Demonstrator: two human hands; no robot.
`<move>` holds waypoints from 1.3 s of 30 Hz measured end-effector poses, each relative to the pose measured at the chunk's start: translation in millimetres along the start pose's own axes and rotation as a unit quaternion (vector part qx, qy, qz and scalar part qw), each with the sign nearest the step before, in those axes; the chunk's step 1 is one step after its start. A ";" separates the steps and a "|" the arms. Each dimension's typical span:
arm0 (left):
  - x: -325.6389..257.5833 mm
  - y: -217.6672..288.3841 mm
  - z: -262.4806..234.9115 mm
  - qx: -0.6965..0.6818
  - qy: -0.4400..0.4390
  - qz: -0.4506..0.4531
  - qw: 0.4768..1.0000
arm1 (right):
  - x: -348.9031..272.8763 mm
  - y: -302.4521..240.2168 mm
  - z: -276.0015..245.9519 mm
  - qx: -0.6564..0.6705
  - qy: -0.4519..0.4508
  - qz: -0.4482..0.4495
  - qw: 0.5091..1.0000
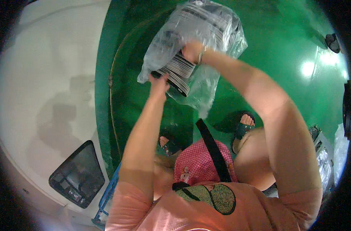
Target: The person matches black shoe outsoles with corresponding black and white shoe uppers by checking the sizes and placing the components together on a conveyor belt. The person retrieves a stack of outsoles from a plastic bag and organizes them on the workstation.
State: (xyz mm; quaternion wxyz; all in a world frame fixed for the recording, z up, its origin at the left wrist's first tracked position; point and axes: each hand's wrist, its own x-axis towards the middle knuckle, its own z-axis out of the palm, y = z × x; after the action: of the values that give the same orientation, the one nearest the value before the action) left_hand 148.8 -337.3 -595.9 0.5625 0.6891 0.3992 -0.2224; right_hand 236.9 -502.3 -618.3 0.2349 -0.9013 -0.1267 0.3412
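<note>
A large clear plastic bag [229, 42] lies on the floor ahead of me, its mouth towards me. Packed inside are rows of flat black pieces with pale edges, like shoe soles. At the mouth sits a stack of flat pieces [178, 73], partly out of the plastic. My left hand [159, 82] is closed round its near left end. My right hand [192, 52], with a band at the wrist, is bent over the stack's far right end with the fingers curled onto it. Fingertips of that hand are partly hidden and blurred.
Green glossy floor surrounds the bag. At left stands a pale surface [64, 69] with a dark framed panel [79, 175] and a blue metal frame [104, 200] beside it. A pink checked cloth with a black strap [214, 150] hangs before me. Plastic-wrapped items [325, 165] stand at far right.
</note>
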 end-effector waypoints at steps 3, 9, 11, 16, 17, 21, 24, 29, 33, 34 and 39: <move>27.8 30.4 -17.9 -0.136 -0.005 -0.015 0.991 | 8.9 -1.0 -63.0 0.154 0.044 -0.071 0.985; 22.3 56.7 -23.4 -0.091 -0.027 0.035 0.995 | 15.3 -14.2 -40.6 -0.051 0.088 -0.124 0.987; 4.3 51.0 -19.2 -0.024 0.001 -0.004 1.000 | -12.9 -19.2 -22.7 -0.110 -0.037 -0.146 0.982; 31.0 -9.8 -30.4 0.004 -0.026 -0.067 0.997 | -38.6 -19.5 15.1 -0.034 -0.056 -0.036 0.997; 30.8 -11.7 -27.2 -0.040 -0.048 -0.052 0.997 | -40.4 -19.4 19.7 -0.015 -0.020 -0.028 0.999; 39.9 -8.7 -20.6 -0.105 -0.074 -0.054 0.990 | -44.3 -33.5 50.4 0.049 0.076 -0.051 0.995; 58.1 -18.8 -26.7 -0.106 -0.069 -0.073 0.989 | -41.3 -50.0 73.4 0.043 0.092 -0.008 0.995; 69.5 -29.2 -30.2 -0.161 -0.146 -0.065 0.974 | -37.1 -69.4 79.0 0.088 0.023 0.027 0.996; 73.0 -28.8 -27.1 -0.159 -0.175 0.036 0.971 | -30.8 -60.7 70.0 0.019 0.167 0.023 0.986; 77.1 -29.3 -27.2 -0.151 -0.184 0.046 0.970 | -25.7 -53.4 70.0 0.028 0.187 0.027 0.982; 84.1 -25.8 -12.7 -0.182 -0.126 0.107 0.969 | -18.9 -44.2 76.7 0.048 0.123 0.055 0.990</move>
State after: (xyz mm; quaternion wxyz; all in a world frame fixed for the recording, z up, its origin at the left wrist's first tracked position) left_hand 175.3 -298.7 -671.5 0.7447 0.5802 0.2829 -0.1697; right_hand 168.2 -445.8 -635.6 0.2728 -0.9297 -0.0308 0.2455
